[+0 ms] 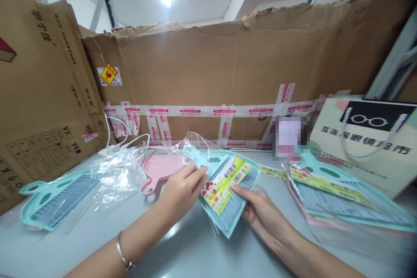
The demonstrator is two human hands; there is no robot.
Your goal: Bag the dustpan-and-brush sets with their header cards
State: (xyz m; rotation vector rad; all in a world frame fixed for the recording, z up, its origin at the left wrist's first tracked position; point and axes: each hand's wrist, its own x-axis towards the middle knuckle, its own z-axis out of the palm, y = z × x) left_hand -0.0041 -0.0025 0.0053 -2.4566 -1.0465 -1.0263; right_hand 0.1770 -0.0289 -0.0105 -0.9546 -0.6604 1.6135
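A turquoise dustpan and brush set (213, 163) is held up above the table, tilted, with its handle toward the back left. Across its blue-grey bristles lies a yellow-green printed label card (228, 184). My right hand (262, 217) grips the set's lower right side, thumb on the card and fingers beneath. At the left edge, my left hand (180, 191) is closed in a pinch; whether it has the pan's rim or just the clear bag is unclear. Clear plastic (195, 139) stands up around the handle. Behind my left hand rests a pink dustpan (164, 165).
Another turquoise dustpan set (60, 197) lies at left, beside crumpled clear plastic (117, 176). Bagged, labelled sets (339, 186) are stacked at right before a paper bag with rope handles (368, 139). Cardboard (195, 69) walls the table's back; a power strip (109, 151) sits there.
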